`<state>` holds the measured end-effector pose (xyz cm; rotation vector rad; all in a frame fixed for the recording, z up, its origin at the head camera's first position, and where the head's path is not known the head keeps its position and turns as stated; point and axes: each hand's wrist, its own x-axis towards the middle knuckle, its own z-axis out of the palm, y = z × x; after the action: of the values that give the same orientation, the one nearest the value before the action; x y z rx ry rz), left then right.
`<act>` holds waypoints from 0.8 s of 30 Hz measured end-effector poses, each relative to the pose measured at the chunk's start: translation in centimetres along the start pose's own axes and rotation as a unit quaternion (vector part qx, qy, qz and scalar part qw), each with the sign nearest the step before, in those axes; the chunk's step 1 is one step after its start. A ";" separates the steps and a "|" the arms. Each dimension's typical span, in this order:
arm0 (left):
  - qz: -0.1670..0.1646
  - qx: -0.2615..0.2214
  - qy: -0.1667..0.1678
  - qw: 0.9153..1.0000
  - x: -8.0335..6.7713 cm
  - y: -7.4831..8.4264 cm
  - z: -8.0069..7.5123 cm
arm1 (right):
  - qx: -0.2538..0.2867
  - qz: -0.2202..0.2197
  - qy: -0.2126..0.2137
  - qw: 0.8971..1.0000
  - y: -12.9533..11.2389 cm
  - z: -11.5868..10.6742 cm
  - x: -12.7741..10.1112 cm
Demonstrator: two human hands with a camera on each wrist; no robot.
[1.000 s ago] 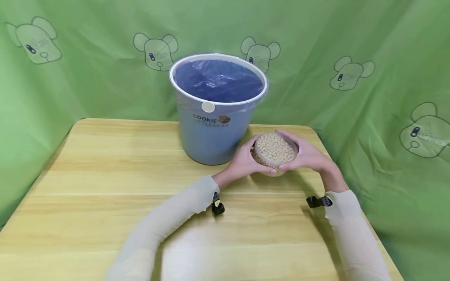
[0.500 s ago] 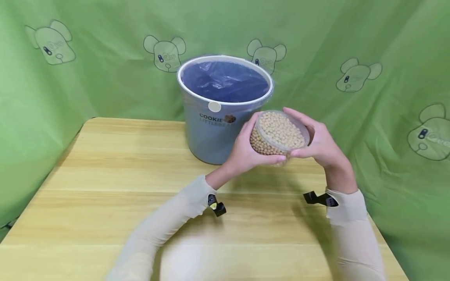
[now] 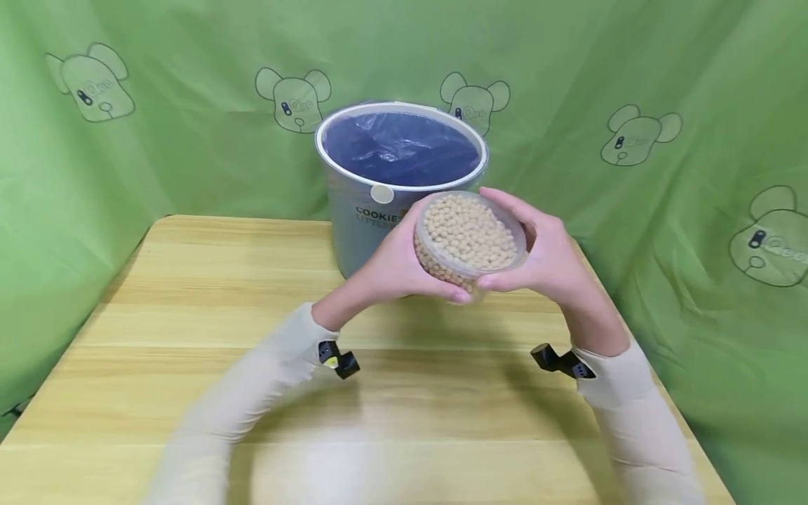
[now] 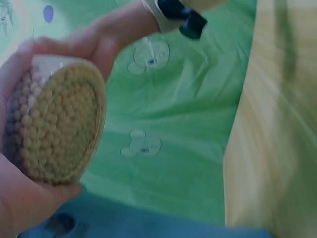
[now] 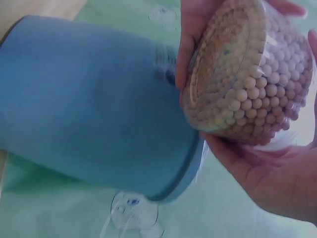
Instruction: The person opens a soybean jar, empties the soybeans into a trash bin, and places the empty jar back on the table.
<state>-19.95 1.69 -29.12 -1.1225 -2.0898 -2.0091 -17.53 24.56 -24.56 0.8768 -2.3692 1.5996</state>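
Note:
My left hand (image 3: pixel 394 261) and right hand (image 3: pixel 554 256) together grip a clear round tub (image 3: pixel 513 219), one on each side, with the thumbs meeting at its near side. Small round beige balls (image 3: pixel 467 231), like dried soybeans, fill it nearly to the brim. The tub is held up off the table, slightly tilted, and overlaps the front of a blue bucket (image 3: pixel 346 235) in the head view. From below, the right wrist view shows the tub's bottom (image 5: pixel 220 64) beside the bucket's side. Much of the outer fingers is hidden behind the tub.
A plastic liner (image 3: pixel 391 144) covers the inside of the bucket, held under a white rim ring (image 3: pixel 353 179). The bucket stands at the back of the wooden table (image 3: pixel 221 330). Green cloth (image 3: pixel 208 161) with bear-head prints hangs around the back and sides.
Both hands have lifted the tub from low beside the bucket's right side, then carried it left to in front of the bucket's rim. The head view has shifted slightly.

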 end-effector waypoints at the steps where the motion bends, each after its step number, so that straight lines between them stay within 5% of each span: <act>1: -0.003 0.007 -0.005 1.000 -0.2 0.1 -0.6 | -0.025 0.004 0.001 1.000 -0.3 0.4 0.1; 10: 0.035 0.048 0.025 0.998 -2.2 -0.2 -4.1 | -0.148 0.043 -0.048 0.987 -2.5 4.0 1.3; 15: 0.043 0.050 0.065 0.996 -3.2 -0.3 -4.4 | -0.218 0.030 -0.060 0.974 -3.9 5.7 1.6; 21: 0.038 0.080 0.087 0.992 -3.8 -0.2 -4.3 | -0.332 0.018 -0.047 0.942 -5.0 7.1 2.3; 24: 0.033 0.091 0.083 0.992 -4.0 -0.2 -4.3 | -0.341 0.008 -0.035 0.939 -5.0 7.7 2.3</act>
<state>-18.99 -3.91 -30.54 -0.9465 -2.0731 -1.7729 -15.23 15.54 -22.76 0.7549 -2.6855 0.6411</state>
